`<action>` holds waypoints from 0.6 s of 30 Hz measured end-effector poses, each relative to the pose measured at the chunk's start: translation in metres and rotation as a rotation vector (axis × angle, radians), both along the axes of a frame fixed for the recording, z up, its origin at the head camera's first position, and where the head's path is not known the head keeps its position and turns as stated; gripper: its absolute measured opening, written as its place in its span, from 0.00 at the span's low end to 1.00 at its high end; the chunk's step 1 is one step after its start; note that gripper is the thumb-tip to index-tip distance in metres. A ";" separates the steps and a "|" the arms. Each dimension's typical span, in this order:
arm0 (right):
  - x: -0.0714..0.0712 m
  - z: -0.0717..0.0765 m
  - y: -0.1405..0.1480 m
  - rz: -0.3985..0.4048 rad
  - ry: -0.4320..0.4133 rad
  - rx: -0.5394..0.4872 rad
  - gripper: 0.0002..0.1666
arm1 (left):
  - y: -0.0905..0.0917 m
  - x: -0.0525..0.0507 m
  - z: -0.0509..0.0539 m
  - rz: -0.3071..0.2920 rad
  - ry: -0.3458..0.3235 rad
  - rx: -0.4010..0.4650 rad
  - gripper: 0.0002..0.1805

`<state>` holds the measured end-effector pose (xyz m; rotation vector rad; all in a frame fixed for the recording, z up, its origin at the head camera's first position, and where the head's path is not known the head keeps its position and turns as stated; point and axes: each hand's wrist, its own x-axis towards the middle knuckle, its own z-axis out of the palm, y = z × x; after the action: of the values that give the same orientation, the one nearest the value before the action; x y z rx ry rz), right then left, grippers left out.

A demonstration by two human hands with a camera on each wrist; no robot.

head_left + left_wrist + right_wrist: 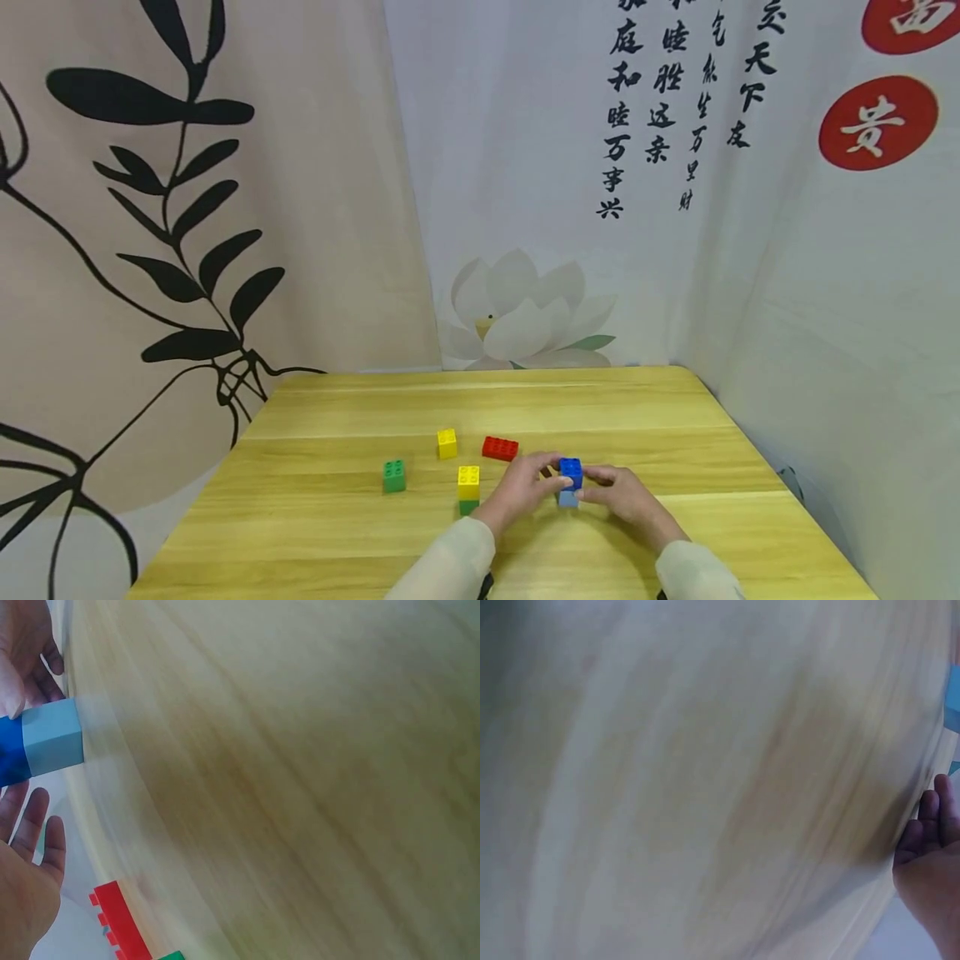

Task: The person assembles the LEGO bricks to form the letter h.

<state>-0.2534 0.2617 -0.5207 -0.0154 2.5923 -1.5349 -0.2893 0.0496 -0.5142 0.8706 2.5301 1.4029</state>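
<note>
The left hand and right hand pinch the blue block between them, with the pale blue block right under it.

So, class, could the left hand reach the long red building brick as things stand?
Probably yes: nothing stands between the left hand and the long red building brick, though that hand seems busy holding the dark blue brick.
</note>
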 end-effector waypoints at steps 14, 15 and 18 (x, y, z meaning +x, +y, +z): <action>-0.001 -0.004 0.000 0.003 0.029 0.003 0.34 | 0.005 0.006 0.004 0.055 -0.025 -0.022 0.19; -0.001 -0.003 0.000 0.002 0.028 0.005 0.34 | 0.005 0.006 0.004 0.060 -0.034 -0.023 0.21; -0.001 -0.003 0.000 0.008 0.015 0.004 0.36 | 0.005 0.008 0.004 0.070 -0.053 -0.021 0.29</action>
<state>-0.2539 0.2618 -0.5234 -0.0370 2.6034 -1.5322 -0.2815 0.0548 -0.5106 0.7382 2.5540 1.3965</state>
